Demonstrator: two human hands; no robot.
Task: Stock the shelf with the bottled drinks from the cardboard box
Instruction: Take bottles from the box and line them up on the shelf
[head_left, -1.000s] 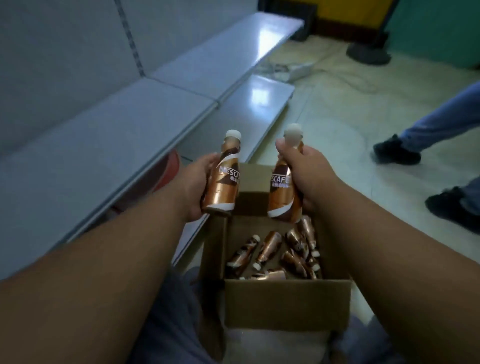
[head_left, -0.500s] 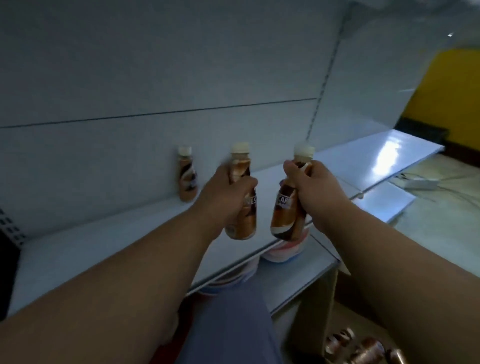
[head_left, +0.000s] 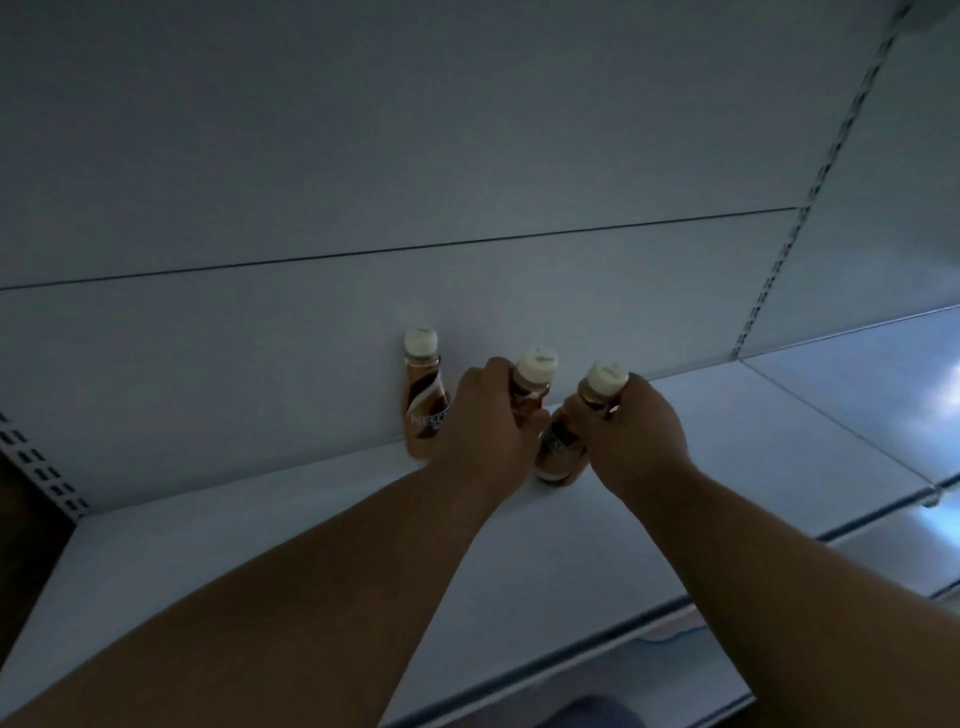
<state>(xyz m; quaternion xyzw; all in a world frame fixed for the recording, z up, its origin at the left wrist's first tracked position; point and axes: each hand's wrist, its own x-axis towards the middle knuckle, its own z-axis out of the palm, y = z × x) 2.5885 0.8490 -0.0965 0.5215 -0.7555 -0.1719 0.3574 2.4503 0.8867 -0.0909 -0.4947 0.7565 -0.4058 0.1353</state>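
A: Where are the drinks?

B: Three brown bottles with pale caps stand at the back of the shelf (head_left: 291, 545), close to the white back panel (head_left: 467, 156). The leftmost bottle (head_left: 423, 400) stands upright on its own, right against the panel, with part of a label readable on its side.

A: And the other two?

B: The middle bottle (head_left: 534, 382) is in the left hand (head_left: 485, 426). The fingers are wrapped around its neck and body, so the grip is closed on it and only the cap and shoulder show. It sits just beside the leftmost bottle; whether they touch, I cannot tell, since the hand covers the gap.

A: The right side?

B: The right hand (head_left: 631, 431) pinches the right bottle (head_left: 563, 447) at the neck, just under the cap. That bottle leans, cap tipped to the right, its base at or just above the shelf surface. It is close to the middle bottle.

A: Anything around them?

B: Both bare forearms reach in from the bottom edge. A slotted upright (head_left: 810, 187) runs up the panel on the right, and another shelf section (head_left: 857, 405) adjoins on that side, catching some glare.
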